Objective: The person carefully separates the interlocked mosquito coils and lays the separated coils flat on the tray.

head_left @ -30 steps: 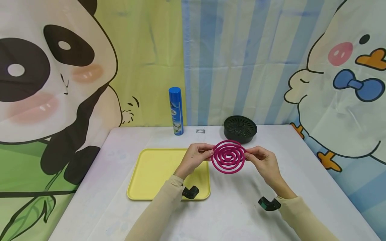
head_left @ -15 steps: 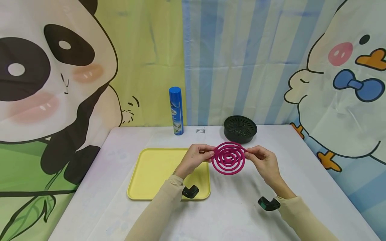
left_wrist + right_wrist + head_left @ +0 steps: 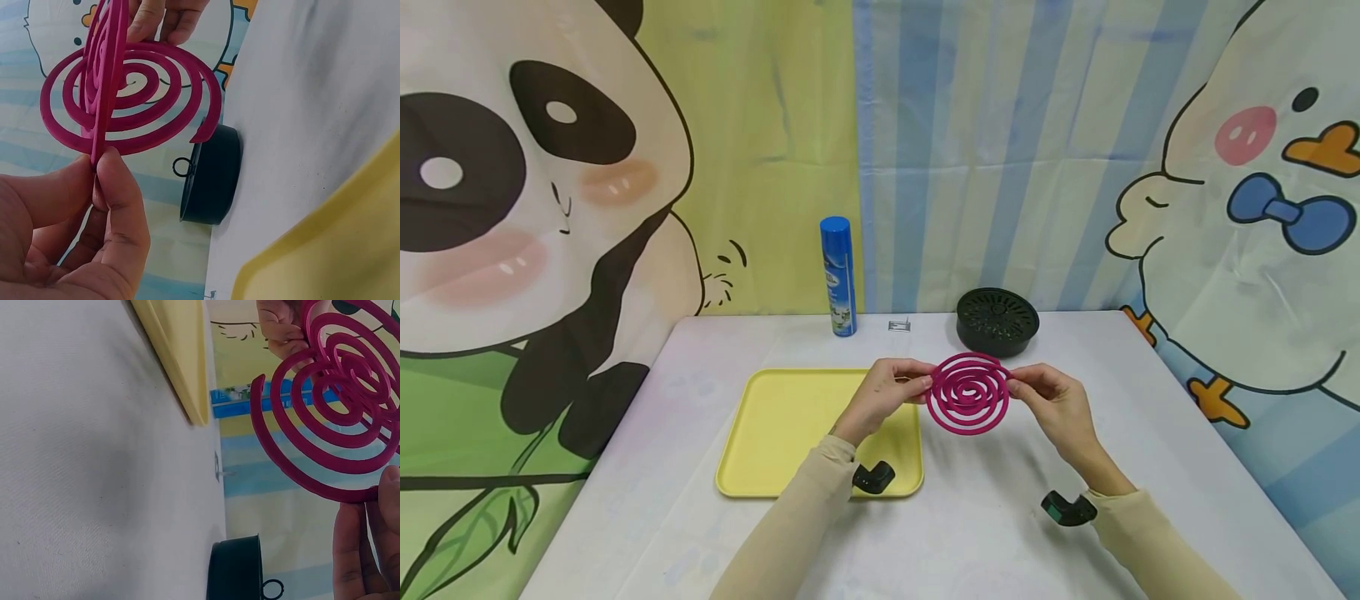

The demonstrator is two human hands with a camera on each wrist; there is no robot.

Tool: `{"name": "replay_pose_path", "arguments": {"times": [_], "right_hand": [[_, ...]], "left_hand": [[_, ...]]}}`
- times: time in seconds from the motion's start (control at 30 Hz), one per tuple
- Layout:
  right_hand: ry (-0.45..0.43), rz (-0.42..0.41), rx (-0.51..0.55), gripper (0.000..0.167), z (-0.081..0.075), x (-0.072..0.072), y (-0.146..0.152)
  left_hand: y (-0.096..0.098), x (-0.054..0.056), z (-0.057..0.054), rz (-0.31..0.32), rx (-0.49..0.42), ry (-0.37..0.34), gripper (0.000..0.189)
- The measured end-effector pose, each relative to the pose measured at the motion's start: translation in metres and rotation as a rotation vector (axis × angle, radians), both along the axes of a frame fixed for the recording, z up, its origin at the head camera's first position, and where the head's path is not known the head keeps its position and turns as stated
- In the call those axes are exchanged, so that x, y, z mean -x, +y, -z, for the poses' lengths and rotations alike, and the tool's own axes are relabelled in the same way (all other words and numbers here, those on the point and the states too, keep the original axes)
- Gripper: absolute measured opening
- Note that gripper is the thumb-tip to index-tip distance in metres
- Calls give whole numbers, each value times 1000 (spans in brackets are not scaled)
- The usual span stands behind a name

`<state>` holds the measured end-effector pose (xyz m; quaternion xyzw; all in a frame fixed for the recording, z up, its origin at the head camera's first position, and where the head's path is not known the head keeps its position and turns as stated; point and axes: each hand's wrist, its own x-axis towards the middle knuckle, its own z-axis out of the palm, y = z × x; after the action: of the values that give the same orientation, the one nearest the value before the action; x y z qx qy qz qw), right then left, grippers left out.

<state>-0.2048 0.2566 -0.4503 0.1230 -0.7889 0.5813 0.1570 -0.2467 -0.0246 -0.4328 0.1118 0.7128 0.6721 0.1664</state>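
Two magenta mosquito coils overlap in mid-air above the table, their spirals crossing each other. My left hand (image 3: 886, 396) pinches the edge of one coil (image 3: 107, 119) between thumb and fingers; in the left wrist view that coil stands edge-on. On the other side, my right hand (image 3: 1060, 408) pinches the outer ring of the second coil (image 3: 300, 477) with thumb and fingertips. In the left wrist view this second coil lies across the first at a wide angle. Their centres still sit tangled together in the right wrist view.
A yellow tray (image 3: 760, 433) lies under and left of my left forearm. Behind stand a blue spray can (image 3: 838, 279) and a round black slotted tin (image 3: 997, 321) with a small ring. Between these lies a small metal piece (image 3: 898, 326). A patterned curtain backs the table.
Both coils have dropped very slightly and shifted a little in tilt over the last second. Each hand keeps its pinch in nearly the same place.
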Motion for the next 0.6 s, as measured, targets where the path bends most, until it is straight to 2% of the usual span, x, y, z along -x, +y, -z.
{"name": "replay_pose_path", "arguments": {"times": [0.37,0.6], "right_hand": [[-19,9,-10,20,0,-3,-2],[-6,68,-54,21,3,-1,-1]], "left_hand": [[0,-2,0,-7,-2,-22,23],[1,-4,0,-28,-1,-16,22]]}}
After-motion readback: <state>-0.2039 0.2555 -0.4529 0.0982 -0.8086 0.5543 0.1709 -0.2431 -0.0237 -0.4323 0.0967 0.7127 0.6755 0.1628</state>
